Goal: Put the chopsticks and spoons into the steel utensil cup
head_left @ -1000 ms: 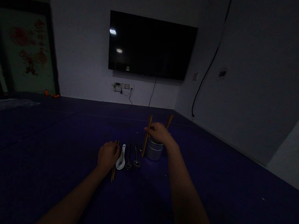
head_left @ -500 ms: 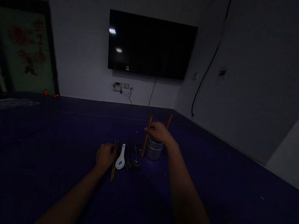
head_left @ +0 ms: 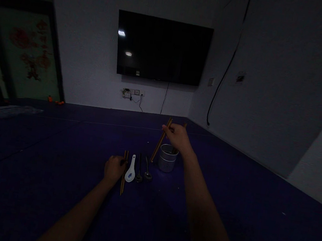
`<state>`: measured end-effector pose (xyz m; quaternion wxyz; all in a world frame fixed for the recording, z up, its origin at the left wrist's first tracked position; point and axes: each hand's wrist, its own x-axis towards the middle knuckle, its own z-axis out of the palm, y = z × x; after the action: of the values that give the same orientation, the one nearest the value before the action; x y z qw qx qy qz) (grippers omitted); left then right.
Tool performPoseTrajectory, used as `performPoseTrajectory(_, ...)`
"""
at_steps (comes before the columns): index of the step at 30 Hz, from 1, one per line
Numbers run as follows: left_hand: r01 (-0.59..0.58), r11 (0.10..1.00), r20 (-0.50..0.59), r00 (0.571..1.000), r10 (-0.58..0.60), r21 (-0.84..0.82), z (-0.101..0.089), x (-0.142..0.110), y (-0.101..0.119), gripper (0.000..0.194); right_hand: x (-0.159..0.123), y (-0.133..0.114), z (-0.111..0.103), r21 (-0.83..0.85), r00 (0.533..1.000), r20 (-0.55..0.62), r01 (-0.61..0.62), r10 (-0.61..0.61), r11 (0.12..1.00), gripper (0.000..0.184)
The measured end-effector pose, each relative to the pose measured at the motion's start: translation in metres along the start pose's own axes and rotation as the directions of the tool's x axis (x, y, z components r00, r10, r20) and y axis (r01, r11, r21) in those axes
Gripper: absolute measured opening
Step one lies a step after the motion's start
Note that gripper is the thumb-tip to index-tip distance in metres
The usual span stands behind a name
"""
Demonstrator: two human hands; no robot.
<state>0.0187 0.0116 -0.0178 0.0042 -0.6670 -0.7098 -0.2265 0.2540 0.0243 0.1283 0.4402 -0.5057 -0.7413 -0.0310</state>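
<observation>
My right hand point(head_left: 178, 135) is closed round a pair of wooden chopsticks point(head_left: 160, 143), which slant down to the left beside the holder, tips near its outer wall. Below this hand stands a round silver metal holder point(head_left: 167, 163), with more chopsticks point(head_left: 174, 150) leaning inside it, partly covered by the hand. On the purple surface, my left hand point(head_left: 114, 168) has its fingers curled at another pair of chopsticks point(head_left: 122, 182) lying lengthwise. Right of those lie a white soup spoon point(head_left: 130, 175) with a blue mark, a dark metal spoon point(head_left: 139, 177) and another metal spoon point(head_left: 147, 176).
The purple surface point(head_left: 62, 170) reaches back to a wall with a black television point(head_left: 162, 49) and sockets point(head_left: 136, 92). A dark cable point(head_left: 223, 77) hangs on the right wall. Clear plastic sheeting point(head_left: 8, 111) and small orange objects point(head_left: 59, 102) lie at the far left.
My right hand has risen slightly and shifted right with its chopsticks, which have gone from nearly upright to slanted, their lower tips higher. My left hand stays at the lying chopsticks.
</observation>
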Motion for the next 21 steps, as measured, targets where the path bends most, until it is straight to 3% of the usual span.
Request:
performPoseTrajectory(3,0.001,1.0,-0.003,1.0,-0.001,0.007,0.001,0.0,0.0,0.026,0.001,-0.004,-0.017,0.075,0.979,-0.202,0.01,0.005,0.997,0.043)
performPoseTrajectory(6,0.005,1.0,-0.001,1.0,-0.005,0.016,0.001,0.0,0.001,0.026,0.0,-0.004,-0.035,0.115,0.925,-0.377,0.002,0.042,0.993,0.046)
performPoseTrajectory(10,-0.002,1.0,-0.004,1.0,0.002,0.018,0.001,0.0,0.001,0.026,-0.002,0.002,-0.053,0.071,0.86,-0.506,-0.032,0.063,0.997,0.047)
performPoseTrajectory(13,-0.012,1.0,-0.005,1.0,0.012,0.012,0.002,0.0,0.001,0.026,-0.004,0.008,-0.06,0.009,0.843,-0.532,-0.082,0.074,0.997,0.044)
performPoseTrajectory(21,-0.015,0.999,-0.015,1.0,0.015,-0.031,0.003,0.0,0.0,0.027,-0.004,0.024,-0.055,-0.103,0.872,-0.479,-0.175,0.106,0.979,0.039)
